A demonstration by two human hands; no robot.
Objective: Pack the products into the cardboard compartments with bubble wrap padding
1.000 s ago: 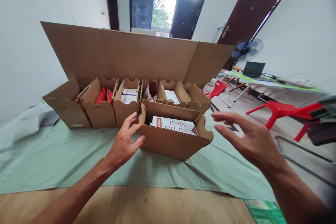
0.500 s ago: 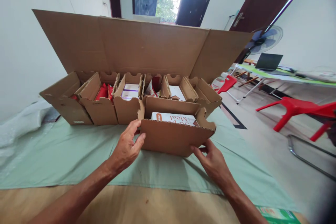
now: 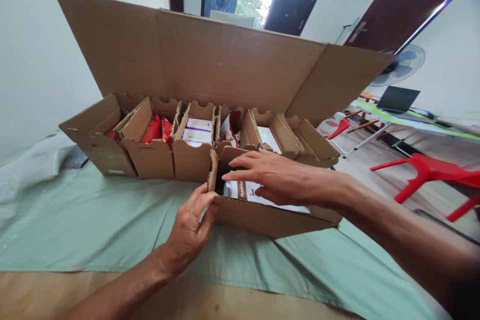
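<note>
A small open cardboard box (image 3: 258, 217) stands on the green cloth in front of me. My left hand (image 3: 195, 220) grips its left end, the thumb outside at the near corner. Inside lies a white carton (image 3: 243, 191) with an orange-brown printed band, partly covered by my other hand. My right hand (image 3: 273, 175) reaches across the box from the right. Its fingers are stretched out and spread just above the carton; whether they touch it I cannot tell.
Behind is a long cardboard case (image 3: 153, 160) with several compartments holding red packets (image 3: 153, 130) and white boxes (image 3: 198, 132). Its tall lid (image 3: 240, 65) stands up. Plastic wrap (image 3: 33, 165) lies left on the green cloth (image 3: 112, 220). A red chair (image 3: 423, 170) stands right.
My right hand has left the box's lower right corner and moved up over its opening. The box has turned slightly, and the carton inside shows a different side. The camera view has shifted.
</note>
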